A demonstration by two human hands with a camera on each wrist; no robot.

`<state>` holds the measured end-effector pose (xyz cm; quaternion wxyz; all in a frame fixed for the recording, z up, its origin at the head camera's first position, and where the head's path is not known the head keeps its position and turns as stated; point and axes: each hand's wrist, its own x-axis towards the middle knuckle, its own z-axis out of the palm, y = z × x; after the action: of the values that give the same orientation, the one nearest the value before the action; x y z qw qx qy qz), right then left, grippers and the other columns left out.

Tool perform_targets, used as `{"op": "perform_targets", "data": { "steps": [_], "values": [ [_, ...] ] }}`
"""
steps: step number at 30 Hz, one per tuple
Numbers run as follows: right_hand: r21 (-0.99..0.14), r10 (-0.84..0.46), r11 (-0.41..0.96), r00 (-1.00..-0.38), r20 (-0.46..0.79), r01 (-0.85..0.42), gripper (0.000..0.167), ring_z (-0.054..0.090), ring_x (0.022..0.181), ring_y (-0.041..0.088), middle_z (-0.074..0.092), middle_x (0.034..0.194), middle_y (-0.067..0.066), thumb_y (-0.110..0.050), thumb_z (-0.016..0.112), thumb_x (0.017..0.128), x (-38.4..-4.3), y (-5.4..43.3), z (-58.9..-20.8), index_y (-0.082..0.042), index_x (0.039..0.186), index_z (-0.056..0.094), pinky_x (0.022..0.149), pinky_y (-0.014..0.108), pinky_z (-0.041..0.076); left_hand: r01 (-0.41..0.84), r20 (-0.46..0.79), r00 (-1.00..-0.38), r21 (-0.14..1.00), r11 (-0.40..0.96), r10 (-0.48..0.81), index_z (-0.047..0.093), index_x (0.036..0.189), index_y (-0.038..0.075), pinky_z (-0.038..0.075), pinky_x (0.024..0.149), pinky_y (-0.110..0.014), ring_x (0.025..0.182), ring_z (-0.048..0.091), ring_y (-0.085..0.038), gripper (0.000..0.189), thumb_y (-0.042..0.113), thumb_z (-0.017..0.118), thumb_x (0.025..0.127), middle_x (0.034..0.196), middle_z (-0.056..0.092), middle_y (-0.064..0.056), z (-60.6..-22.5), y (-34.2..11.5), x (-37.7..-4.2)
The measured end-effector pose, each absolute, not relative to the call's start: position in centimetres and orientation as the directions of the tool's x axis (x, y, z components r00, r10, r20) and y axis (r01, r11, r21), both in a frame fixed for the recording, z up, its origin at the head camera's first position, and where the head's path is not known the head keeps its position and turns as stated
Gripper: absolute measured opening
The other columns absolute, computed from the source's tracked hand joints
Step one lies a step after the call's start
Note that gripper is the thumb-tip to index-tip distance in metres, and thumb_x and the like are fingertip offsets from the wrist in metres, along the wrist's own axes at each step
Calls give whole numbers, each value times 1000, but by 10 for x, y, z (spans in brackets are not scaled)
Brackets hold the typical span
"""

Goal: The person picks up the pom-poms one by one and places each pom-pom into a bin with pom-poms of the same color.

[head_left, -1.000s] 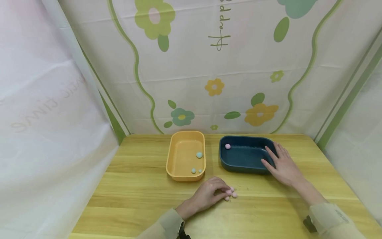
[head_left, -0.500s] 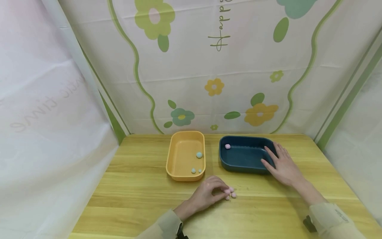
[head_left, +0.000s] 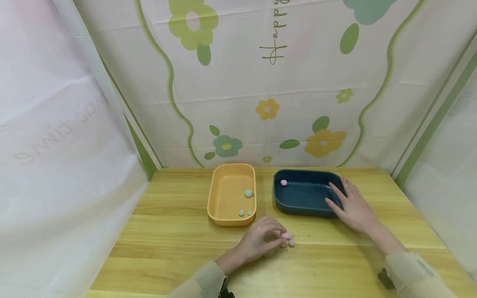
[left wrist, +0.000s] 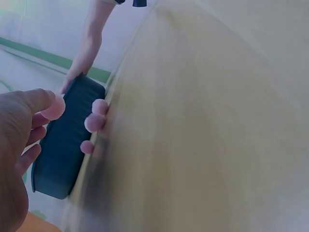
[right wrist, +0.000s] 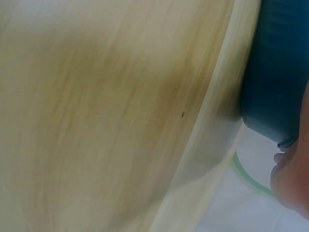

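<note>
A pink ball [left wrist: 54,108] is pinched between the thumb and a finger of my left hand [head_left: 257,239], just above the table. Close under it, in the left wrist view, lie three more pink balls [left wrist: 94,122]; in the head view the fingers partly cover this group. My right hand [head_left: 357,211] rests with spread fingers over the right end of a dark blue tray [head_left: 307,212], two fingertips reaching inside the rim. One pink ball [head_left: 283,182] lies in that tray's far left corner. Only part of the right hand shows in its wrist view.
Left of the blue tray stands a yellow tray [head_left: 228,222] with three pale green balls [head_left: 248,193] in it. Both sit toward the back of the wooden table [head_left: 167,244]. Printed cloth [head_left: 238,74] hangs behind and on both sides.
My left hand has risen slightly, lifting a pink ball from among the others. My right hand stays at the blue tray's end.
</note>
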<state>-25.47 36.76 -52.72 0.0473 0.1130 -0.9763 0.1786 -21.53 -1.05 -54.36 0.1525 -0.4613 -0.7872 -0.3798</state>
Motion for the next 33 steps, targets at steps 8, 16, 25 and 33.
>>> {"op": "perform_targets", "data": {
  "steps": [8,16,25,33],
  "values": [
    [-338,-202,911,-970,133,-236,79,7,168,59,7,180,38,-55,47,115,-256,368,-528,-7,175,27,139,68,3,902,689,-432,327,282,582,80,109,13,56,105,-16,109,75,-10,23,12,92,89,108,83,4,-530,-6,-223],
    [-341,-204,908,-969,141,-241,79,7,167,59,5,180,38,-55,47,115,-256,369,-530,-6,175,27,139,68,3,906,708,-423,331,263,565,80,109,12,56,107,-18,110,74,-12,19,12,90,93,108,83,3,-516,2,-232],
    [-344,-202,908,-969,142,-240,79,7,168,58,7,179,38,-55,48,115,-256,368,-529,-7,175,27,139,68,4,913,733,-406,303,271,546,81,109,10,56,107,-17,109,74,-14,17,12,88,95,107,82,1,-506,12,-245],
    [-342,-198,909,-968,153,-240,78,7,168,58,8,179,39,-54,48,115,-254,368,-529,-6,174,29,139,68,4,920,753,-382,253,300,536,80,111,9,56,107,-17,110,73,-13,19,10,89,93,110,81,0,-505,22,-257]
  ]
}}
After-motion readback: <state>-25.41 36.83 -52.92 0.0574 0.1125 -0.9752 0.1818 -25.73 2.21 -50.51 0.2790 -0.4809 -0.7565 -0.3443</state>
